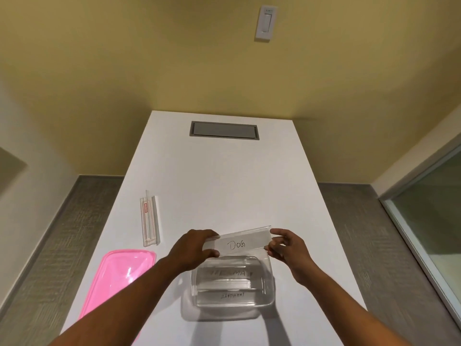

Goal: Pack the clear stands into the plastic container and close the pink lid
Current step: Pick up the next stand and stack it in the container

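I hold a clear stand with a white card reading "DOG" (237, 242) level above the far rim of the clear plastic container (270, 278). My left hand (194, 248) pinches its left end and my right hand (287, 248) pinches its right end. Inside the container lie two clear stands, one labelled "ELEPHANT" (232, 295) and one with a blurred label (228, 273). The pink lid (119, 270) lies flat on the white table to the left of the container. Another clear stand (149, 219), with red markings, lies further back on the left.
The white table (224, 186) has a grey recessed hatch (224, 130) at its far end. Grey carpet runs along both sides. A glass partition (434, 216) stands to the right, and a wall switch (266, 22) sits high on the yellow wall.
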Action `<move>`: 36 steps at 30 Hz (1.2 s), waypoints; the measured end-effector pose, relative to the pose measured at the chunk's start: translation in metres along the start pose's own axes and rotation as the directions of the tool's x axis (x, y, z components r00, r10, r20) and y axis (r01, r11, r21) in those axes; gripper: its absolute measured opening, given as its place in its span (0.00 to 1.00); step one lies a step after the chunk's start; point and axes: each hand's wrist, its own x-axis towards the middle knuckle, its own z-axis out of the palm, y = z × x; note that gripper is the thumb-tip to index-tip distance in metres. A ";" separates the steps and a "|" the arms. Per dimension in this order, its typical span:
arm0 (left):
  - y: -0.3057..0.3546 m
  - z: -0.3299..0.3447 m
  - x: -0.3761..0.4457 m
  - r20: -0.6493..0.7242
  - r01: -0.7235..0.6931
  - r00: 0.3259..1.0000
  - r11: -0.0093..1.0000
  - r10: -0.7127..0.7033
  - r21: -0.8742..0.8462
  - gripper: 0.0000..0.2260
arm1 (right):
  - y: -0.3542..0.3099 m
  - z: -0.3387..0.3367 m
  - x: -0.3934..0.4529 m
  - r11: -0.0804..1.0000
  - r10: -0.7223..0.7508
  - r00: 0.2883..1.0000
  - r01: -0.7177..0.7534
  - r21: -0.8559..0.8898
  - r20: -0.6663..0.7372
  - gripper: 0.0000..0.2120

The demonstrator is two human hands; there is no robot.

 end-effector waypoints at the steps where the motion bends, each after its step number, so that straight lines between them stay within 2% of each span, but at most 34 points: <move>1: 0.000 0.001 -0.005 -0.006 0.002 1.000 1.000 -0.002 0.000 0.20 | 0.000 -0.001 -0.003 0.996 -0.022 1.000 0.023 -0.082 0.012 0.14; 3: -0.001 0.003 -0.015 -0.014 0.007 1.000 1.000 -0.007 0.007 0.20 | 0.000 -0.003 -0.009 0.944 -0.091 0.995 0.101 -0.314 0.048 0.17; 6: -0.003 0.009 -0.029 -0.021 0.018 1.000 0.999 -0.018 0.044 0.21 | -0.003 -0.005 -0.017 0.761 -0.232 0.965 0.259 -0.596 0.123 0.24; 9: -0.002 0.018 -0.039 -0.035 0.014 0.999 0.998 -0.012 0.057 0.22 | -0.005 -0.004 -0.023 0.473 -0.353 0.882 0.455 -0.755 0.311 0.26; 11: 0.000 0.025 -0.043 -0.037 0.015 0.999 0.999 -0.013 0.050 0.23 | -0.005 0.001 -0.025 0.307 -0.328 0.845 0.517 -0.799 0.422 0.26; 12: 0.001 0.028 -0.045 -0.034 0.018 0.999 0.999 -0.017 0.043 0.22 | -0.004 0.004 -0.026 0.272 -0.281 0.851 0.514 -0.814 0.443 0.25; 15: 0.001 0.036 -0.050 -0.028 0.043 0.999 0.998 -0.041 0.046 0.22 | 0.002 0.012 -0.029 0.223 -0.159 0.885 0.464 -0.857 0.438 0.21; 19: -0.007 0.042 -0.055 0.015 0.074 0.997 0.995 -0.075 0.073 0.22 | 0.014 0.018 -0.032 0.194 -0.136 0.904 0.426 -0.883 0.406 0.21; 23: -0.012 0.052 -0.056 0.098 0.027 0.994 0.972 -0.051 0.233 0.22 | 0.032 0.020 -0.034 0.122 -0.114 0.904 0.424 -0.897 0.412 0.21; 27: -0.013 0.064 -0.049 0.140 -0.058 0.990 0.892 -0.006 0.448 0.25 | 0.044 0.021 -0.032 0.061 -0.066 0.919 0.393 -0.918 0.389 0.21; 32: -0.010 0.079 -0.040 0.200 -0.095 0.979 0.823 -0.024 0.560 0.22 | 0.055 0.022 -0.023 -0.002 -0.001 0.930 0.368 -0.930 0.368 0.21; 36: -0.011 0.090 -0.037 0.249 -0.110 0.966 0.772 -0.064 0.626 0.19 | 0.063 0.027 -0.014 -0.086 0.065 0.910 0.413 -0.907 0.409 0.21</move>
